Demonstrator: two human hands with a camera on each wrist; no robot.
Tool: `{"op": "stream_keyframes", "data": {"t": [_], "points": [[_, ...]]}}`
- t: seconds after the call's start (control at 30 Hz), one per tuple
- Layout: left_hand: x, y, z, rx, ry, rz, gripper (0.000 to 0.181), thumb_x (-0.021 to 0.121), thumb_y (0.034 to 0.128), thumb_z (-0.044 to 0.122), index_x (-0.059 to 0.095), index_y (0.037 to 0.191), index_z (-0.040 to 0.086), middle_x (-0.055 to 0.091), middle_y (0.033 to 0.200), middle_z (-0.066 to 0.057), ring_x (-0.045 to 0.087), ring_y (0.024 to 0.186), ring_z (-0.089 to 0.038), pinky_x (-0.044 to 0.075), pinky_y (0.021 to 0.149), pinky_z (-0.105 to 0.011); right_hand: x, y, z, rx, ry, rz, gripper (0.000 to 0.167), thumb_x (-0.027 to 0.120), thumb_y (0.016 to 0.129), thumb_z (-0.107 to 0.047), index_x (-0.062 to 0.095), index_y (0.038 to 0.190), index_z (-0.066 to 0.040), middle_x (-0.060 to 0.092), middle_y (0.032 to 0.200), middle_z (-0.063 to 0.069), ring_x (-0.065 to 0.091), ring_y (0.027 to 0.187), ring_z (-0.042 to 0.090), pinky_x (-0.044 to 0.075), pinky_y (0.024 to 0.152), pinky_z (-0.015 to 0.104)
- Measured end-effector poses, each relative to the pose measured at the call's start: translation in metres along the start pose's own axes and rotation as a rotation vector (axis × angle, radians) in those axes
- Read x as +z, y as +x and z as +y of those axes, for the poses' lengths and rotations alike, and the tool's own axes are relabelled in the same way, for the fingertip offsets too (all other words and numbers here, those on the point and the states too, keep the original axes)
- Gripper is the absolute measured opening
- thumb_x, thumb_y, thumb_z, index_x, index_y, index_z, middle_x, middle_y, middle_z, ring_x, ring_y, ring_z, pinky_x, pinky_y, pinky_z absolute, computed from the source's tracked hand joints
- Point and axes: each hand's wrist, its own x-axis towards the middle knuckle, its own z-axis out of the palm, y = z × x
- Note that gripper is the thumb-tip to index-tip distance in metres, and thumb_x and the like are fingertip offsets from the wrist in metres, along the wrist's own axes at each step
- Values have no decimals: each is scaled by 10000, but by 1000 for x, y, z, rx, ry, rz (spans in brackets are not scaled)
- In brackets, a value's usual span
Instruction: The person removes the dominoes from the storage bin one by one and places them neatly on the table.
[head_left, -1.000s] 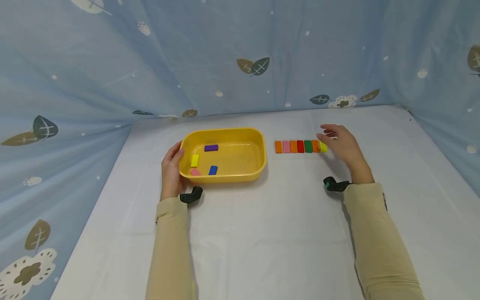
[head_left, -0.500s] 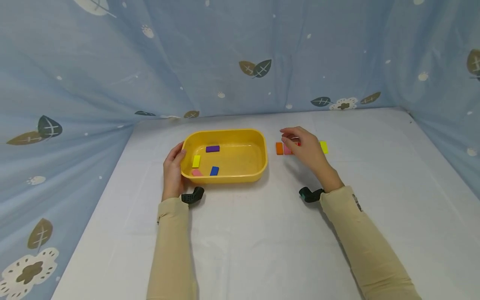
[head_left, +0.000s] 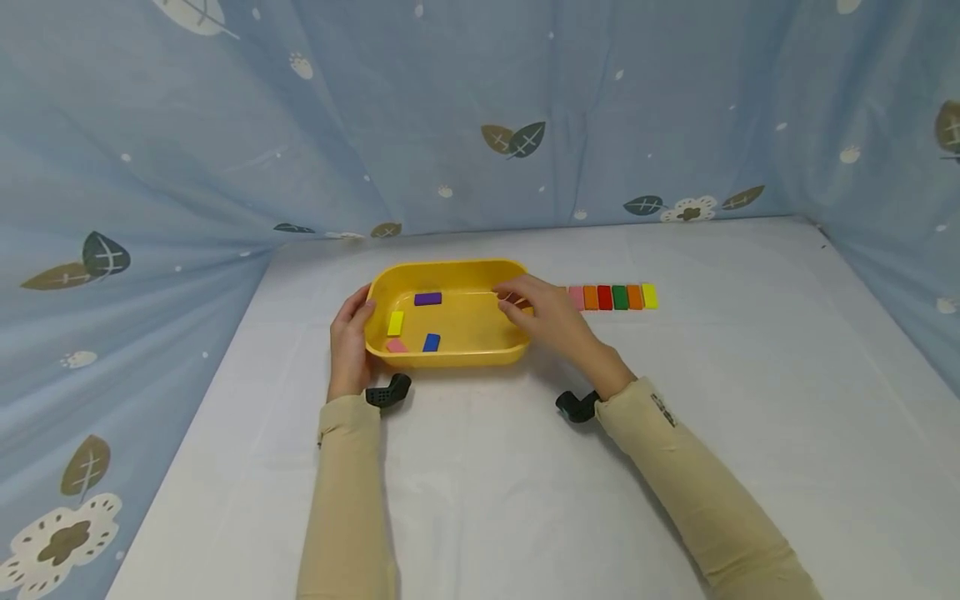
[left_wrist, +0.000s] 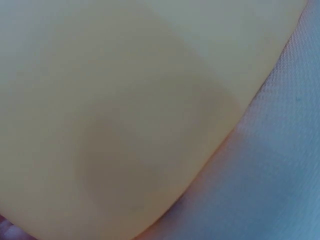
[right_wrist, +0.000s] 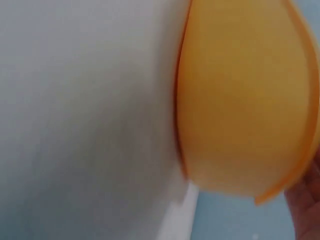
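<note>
My left hand (head_left: 349, 346) grips the left side of a yellow plastic basin (head_left: 450, 359), thumb at its rim. Inside lie a purple block (head_left: 427, 298), a yellow block (head_left: 395, 323), a pink block (head_left: 396, 345) and a blue block (head_left: 431, 342). My right hand (head_left: 551, 321) hovers over the basin's right rim, fingers loosely bent, with nothing seen between them. In the left wrist view the basin wall (left_wrist: 150, 60) fills most of the picture. The right wrist view has the basin's outer wall (right_wrist: 240, 100) and part of the right hand (right_wrist: 306, 207).
Right of the basin runs a row of flat blocks on the white tablecloth (head_left: 480, 475): pink (head_left: 576, 298), orange (head_left: 591, 297), red (head_left: 605, 297), green (head_left: 619, 297), orange (head_left: 635, 297) and yellow (head_left: 650, 297). The right hand mostly hides the leftmost orange one. A blue patterned curtain (head_left: 360, 108) hangs behind.
My right hand has moved left from the yellow block at the row's right end, across the row, to the basin's right rim. The left hand stays on the basin.
</note>
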Motion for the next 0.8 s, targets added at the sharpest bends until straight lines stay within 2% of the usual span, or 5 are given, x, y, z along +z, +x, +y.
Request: {"op": "stream_keyframes", "data": {"t": [0.2, 0.4, 0.6, 0.8], "points": [[0, 0, -1, 1, -17, 12, 364, 517, 904, 279, 497, 1260, 203, 433, 1301, 41, 431, 1161, -141, 363, 970, -251, 20, 10, -24, 37, -142, -175, 331, 525, 893, -332, 580, 1168, -157, 559, 1099, 16, 566, 877, 125, 478, 711, 261], [0, 0, 0, -3, -16, 11, 360, 512, 906, 288, 499, 1258, 213, 438, 1293, 49, 438, 1151, -136, 372, 961, -247, 40, 21, -40, 21, -234, -345, 351, 460, 924, -326, 536, 1237, -187, 514, 1191, -16, 550, 916, 91, 461, 791, 263], [1, -1, 1, -20, 10, 14, 370, 511, 905, 301, 491, 1267, 226, 431, 1301, 58, 429, 1161, -132, 356, 978, -257, 60, 32, -49, 22, -253, -488, 379, 369, 953, -337, 507, 1274, -191, 475, 1239, -8, 496, 1047, 115, 403, 920, 293], [0, 0, 1, -10, 30, 19, 381, 519, 899, 312, 494, 1267, 217, 440, 1296, 47, 434, 1158, -137, 361, 973, -260, 70, 45, -52, 46, -214, -597, 414, 298, 968, -365, 513, 1268, -176, 439, 1290, 23, 409, 1172, 145, 321, 1002, 303]]}}
